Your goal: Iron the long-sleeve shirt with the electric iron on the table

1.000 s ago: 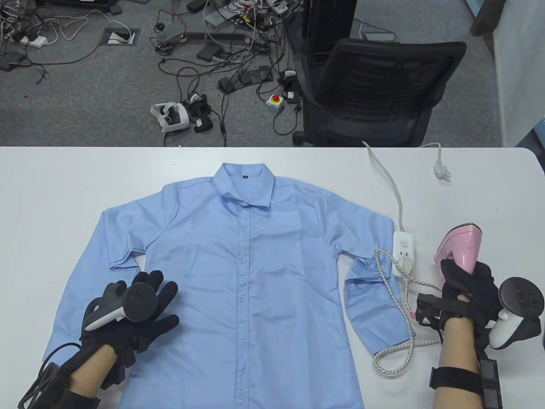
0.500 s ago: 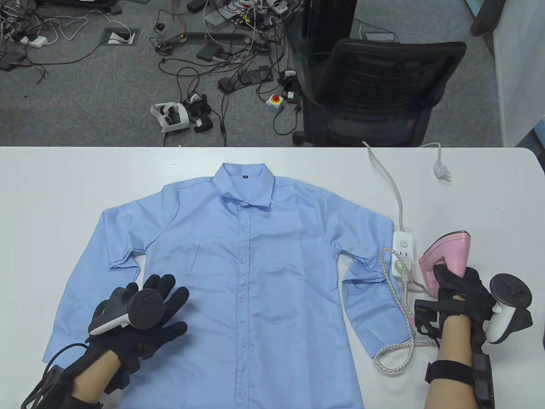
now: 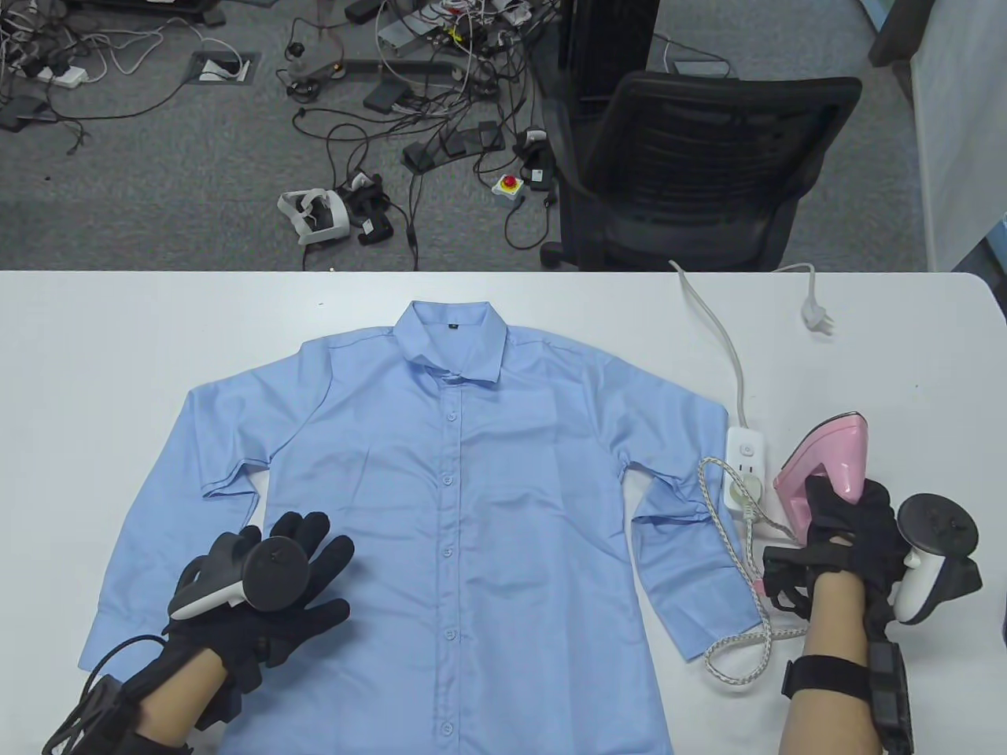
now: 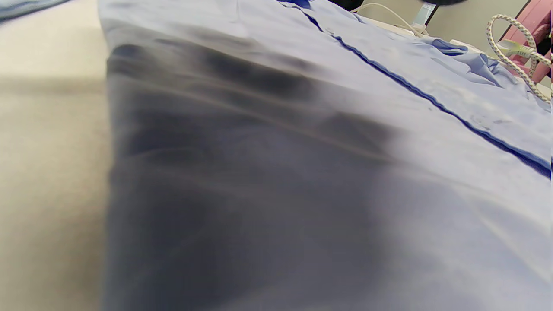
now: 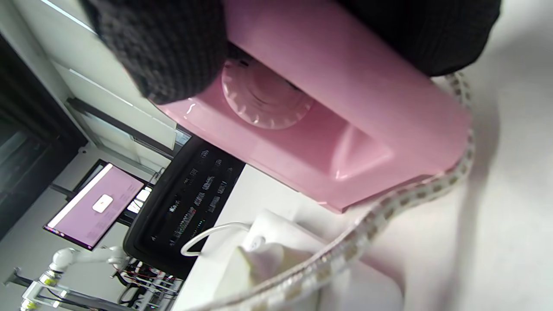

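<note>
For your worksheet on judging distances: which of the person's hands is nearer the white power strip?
Right. The right hand grips the pink iron just beside the power strip; the left hand rests across the shirt.

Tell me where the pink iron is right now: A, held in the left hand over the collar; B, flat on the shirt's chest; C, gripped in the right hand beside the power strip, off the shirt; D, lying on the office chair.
C: the right hand grips the pink iron over the table next to the power strip, clear of the shirt.
</note>
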The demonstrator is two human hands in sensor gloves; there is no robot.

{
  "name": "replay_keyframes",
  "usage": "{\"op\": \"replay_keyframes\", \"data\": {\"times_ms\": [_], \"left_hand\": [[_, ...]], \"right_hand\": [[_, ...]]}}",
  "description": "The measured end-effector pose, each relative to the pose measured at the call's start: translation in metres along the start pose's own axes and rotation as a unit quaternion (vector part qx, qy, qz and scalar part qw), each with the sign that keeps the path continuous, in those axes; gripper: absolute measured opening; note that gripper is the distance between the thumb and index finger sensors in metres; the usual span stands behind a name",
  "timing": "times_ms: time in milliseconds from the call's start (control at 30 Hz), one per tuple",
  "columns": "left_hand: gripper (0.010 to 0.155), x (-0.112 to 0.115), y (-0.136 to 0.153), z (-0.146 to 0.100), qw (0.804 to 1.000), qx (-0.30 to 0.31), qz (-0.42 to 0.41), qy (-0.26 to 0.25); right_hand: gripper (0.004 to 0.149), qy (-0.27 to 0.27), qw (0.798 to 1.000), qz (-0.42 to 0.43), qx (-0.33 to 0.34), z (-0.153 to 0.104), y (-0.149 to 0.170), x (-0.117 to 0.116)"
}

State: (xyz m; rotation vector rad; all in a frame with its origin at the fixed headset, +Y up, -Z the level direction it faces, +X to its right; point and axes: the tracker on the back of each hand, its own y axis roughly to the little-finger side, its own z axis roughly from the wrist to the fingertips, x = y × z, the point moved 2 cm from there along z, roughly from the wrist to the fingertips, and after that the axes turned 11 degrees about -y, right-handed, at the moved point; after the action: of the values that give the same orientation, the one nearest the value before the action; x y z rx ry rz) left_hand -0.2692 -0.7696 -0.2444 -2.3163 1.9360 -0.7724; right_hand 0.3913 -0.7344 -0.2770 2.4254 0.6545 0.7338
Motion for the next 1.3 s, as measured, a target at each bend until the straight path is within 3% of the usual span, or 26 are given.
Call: {"op": "replay_keyframes", "data": {"times_ms": [300,500,533,767,833,900,967,1100,1300], "left_hand": [[0.074,0.002,-0.001,0.0,1.0,-0.002,0.006,0.008],[0.074,0.002,-0.001,0.0,1.0,-0.004,0.006,0.013],[0.074,0.002,-0.001,0.0,1.0,-0.004,0.006,0.012],[0.074,0.003,-0.002,0.0,1.0,-0.005,0.007,0.019],[0.074,0.002,-0.001,0.0,1.0,-0.005,0.006,0.018],[0.074,0.0,-0.001,0.0,1.0,-0.005,0.003,0.012],[0.074,-0.002,0.0,-0.001,1.0,-0.007,0.004,0.006],[0.074,-0.006,0.002,-0.002,1.0,-0.016,0.009,-0.016],[0.074,-0.011,0.002,-0.004,0.998,-0.029,0.013,-0.045]], "right_hand": [[0.041,-0.048,0.999,-0.016,-0.022,0.013,-0.001,-0.014],[0.042,-0.035,0.999,-0.03,-0.028,0.01,-0.002,-0.016],[0.041,-0.036,0.996,-0.052,-0.059,0.011,0.003,-0.019],[0.042,-0.044,0.996,-0.06,-0.052,0.009,0.0,-0.022],[0.049,-0.042,0.995,-0.062,-0.063,0.006,-0.001,-0.022],[0.075,-0.042,0.995,-0.066,-0.065,0.002,-0.003,-0.022],[0.084,-0.039,0.996,-0.065,-0.049,-0.004,-0.009,-0.02],[0.091,0.017,0.992,-0.122,0.016,-0.033,-0.046,-0.008],[0.095,0.035,0.96,-0.235,0.146,-0.082,-0.109,-0.022]]}}
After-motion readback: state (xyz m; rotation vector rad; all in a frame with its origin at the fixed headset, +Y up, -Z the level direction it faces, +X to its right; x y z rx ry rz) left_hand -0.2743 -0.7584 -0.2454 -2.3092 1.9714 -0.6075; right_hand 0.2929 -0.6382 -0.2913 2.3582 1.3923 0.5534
